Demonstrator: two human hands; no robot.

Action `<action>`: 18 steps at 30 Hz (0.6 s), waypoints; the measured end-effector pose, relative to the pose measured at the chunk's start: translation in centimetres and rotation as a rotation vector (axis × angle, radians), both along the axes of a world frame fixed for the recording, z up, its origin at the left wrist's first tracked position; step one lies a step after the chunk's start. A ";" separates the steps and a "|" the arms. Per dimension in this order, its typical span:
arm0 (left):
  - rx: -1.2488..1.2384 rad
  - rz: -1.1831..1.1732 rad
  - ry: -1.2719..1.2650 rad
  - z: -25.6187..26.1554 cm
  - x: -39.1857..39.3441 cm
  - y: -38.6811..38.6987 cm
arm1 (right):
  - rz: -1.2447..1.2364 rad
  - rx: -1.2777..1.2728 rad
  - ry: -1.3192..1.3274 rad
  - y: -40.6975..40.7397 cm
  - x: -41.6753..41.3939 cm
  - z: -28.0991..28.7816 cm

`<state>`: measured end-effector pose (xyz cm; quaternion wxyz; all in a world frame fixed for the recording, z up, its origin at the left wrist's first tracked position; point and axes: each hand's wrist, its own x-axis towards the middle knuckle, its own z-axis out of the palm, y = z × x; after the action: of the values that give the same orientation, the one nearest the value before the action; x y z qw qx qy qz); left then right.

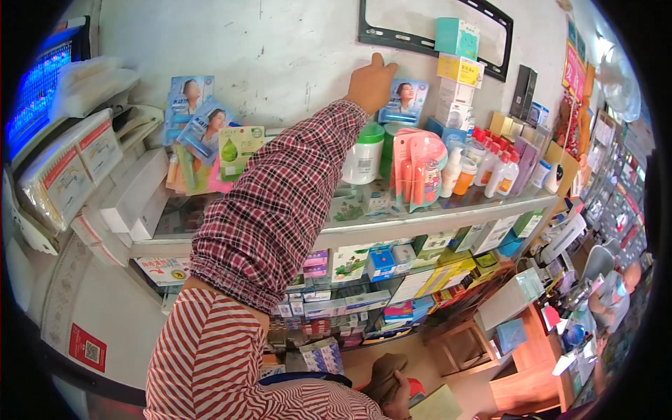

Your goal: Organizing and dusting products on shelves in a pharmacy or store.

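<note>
My left arm, in a checked sleeve cover, stretches over the glass display counter (pixel 362 223) to the white wall. At its end my left hand (pixel 371 84) shows its back, beside a blue face-mask packet (pixel 404 102) that leans upright behind the jars. Its palm and most of its fingers are hidden, so any grip there cannot be made out. Below the hand stands a white jar with a green lid (pixel 364 157). Low in the view, my right hand (pixel 400 396) grips a bunched brown cloth (pixel 386 375).
Pink packs (pixel 417 168), red-capped bottles (pixel 501 170) and stacked boxes (pixel 455 94) crowd the counter top. More face-mask packets (pixel 191 115) lean at left, near wrapped packages (pixel 71 170). Boxes fill the shelves below. A wooden stool (pixel 462 346) and a seated person (pixel 614 299) are at right.
</note>
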<state>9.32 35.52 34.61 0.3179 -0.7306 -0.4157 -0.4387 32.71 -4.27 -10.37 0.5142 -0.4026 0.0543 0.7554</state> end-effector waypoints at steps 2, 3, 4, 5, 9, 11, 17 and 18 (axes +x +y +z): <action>-0.039 0.022 0.069 0.2 -0.7 -0.2 | 0.035 -0.004 0.051 1.0 -0.1 -0.6; -0.076 0.028 0.134 0.1 -0.7 -0.2 | 0.047 0.020 0.055 1.4 -0.3 -0.9; -0.078 0.032 0.133 -0.1 -0.5 -0.3 | 0.057 0.046 0.059 1.5 -0.3 -1.0; -0.111 0.021 0.124 -0.4 -0.2 -0.4 | 0.059 0.045 0.058 1.4 -0.4 -1.2; -0.159 -0.033 -0.019 -0.9 -0.8 0.1 | 0.113 0.096 -0.005 1.9 -1.6 0.1; -0.175 -0.029 -0.102 -0.1 -1.1 0.3 | 0.130 0.069 -0.008 1.7 -1.5 0.3; -0.217 0.021 -0.271 2.2 0.1 0.8 | 0.066 0.054 0.018 0.2 -0.5 -0.9; -0.240 0.038 -0.266 2.1 0.4 1.2 | 0.036 0.057 -0.008 -0.2 -0.3 -1.1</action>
<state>9.71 36.68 36.71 0.1787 -0.6909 -0.5171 -0.4725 32.36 -4.42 -11.50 0.5119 -0.3918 0.0234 0.7641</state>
